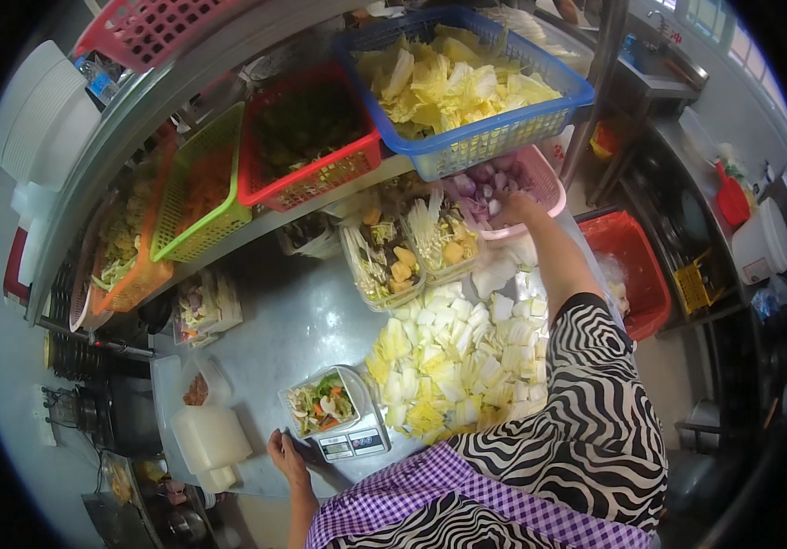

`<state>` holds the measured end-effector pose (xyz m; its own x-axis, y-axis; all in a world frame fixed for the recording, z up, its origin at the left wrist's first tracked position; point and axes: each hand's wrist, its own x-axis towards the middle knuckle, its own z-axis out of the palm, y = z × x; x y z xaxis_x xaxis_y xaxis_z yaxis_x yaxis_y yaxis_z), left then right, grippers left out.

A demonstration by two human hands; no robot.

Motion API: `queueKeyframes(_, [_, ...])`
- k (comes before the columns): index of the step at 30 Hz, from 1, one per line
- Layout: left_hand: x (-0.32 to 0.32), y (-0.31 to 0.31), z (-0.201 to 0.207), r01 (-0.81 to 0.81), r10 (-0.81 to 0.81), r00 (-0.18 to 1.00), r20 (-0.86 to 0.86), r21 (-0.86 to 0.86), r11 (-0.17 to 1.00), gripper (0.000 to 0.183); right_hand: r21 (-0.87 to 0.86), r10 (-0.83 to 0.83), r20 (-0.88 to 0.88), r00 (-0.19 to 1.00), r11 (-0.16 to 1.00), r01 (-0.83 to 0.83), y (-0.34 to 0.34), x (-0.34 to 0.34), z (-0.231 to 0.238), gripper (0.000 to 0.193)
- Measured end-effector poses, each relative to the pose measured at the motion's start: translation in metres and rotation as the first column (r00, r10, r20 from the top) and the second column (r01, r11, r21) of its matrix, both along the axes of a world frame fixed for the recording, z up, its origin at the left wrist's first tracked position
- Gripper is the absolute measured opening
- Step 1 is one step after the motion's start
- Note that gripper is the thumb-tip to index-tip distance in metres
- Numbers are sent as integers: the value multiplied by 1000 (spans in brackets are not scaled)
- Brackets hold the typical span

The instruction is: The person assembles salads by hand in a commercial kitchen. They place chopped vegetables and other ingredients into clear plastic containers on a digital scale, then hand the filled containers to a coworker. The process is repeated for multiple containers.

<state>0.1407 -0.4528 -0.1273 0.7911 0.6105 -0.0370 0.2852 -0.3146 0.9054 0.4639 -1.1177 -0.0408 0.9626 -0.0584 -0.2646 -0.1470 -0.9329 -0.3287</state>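
Observation:
My right hand [511, 210] reaches into a pink basket [554, 194] of purple onion pieces [483, 188]; its fingertips are hidden among them, so their grip does not show. My left hand [289, 459] is at the table's near edge beside a digital kitchen scale [357, 444]. Its fingers look loosely apart, with nothing seen in them. A clear tub of mixed cut vegetables [323, 405], with green, orange and pale pieces, stands on the scale. Right of it, cut napa cabbage [453, 352] covers a wide patch of the table.
Tubs of enoki and mixed vegetables [382, 265] stand behind the cabbage. Overhead, a shelf bears blue [494, 137], red [320, 183] and green [194, 229] baskets. At left are stacked tubs [206, 311] and a whitish container [210, 439]. A red bin [645, 274] stands right of the table.

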Motion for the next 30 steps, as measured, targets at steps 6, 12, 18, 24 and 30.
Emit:
queueKeyframes(6, [-8, -1, 14, -11, 4, 999, -50, -139, 990, 29, -39, 112, 440, 891, 994, -106, -55, 54, -75, 26])
queueKeyframes(12, [30, 1, 38, 45, -39, 998, 45, -135, 990, 32, 191, -357, 598, 718, 933, 305, -73, -11, -31, 34])
queueKeyframes(18, [26, -15, 54, 194, -186, 963, 198, -23, 981, 34, 864, -443, 134, 886, 491, 115, 74, -131, 77, 24])
queueKeyframes(24, [55, -44, 81, 460, -535, 831, 153, 352, 815, 73, 837, 73, 227, 971, 495, -233, 286, -174, 61, 20])
queueKeyframes(30, [72, -59, 77, 543, -715, 698, 47, 616, 571, 85, 211, 664, 593, 455, 417, -884, 401, -163, 30, 35])
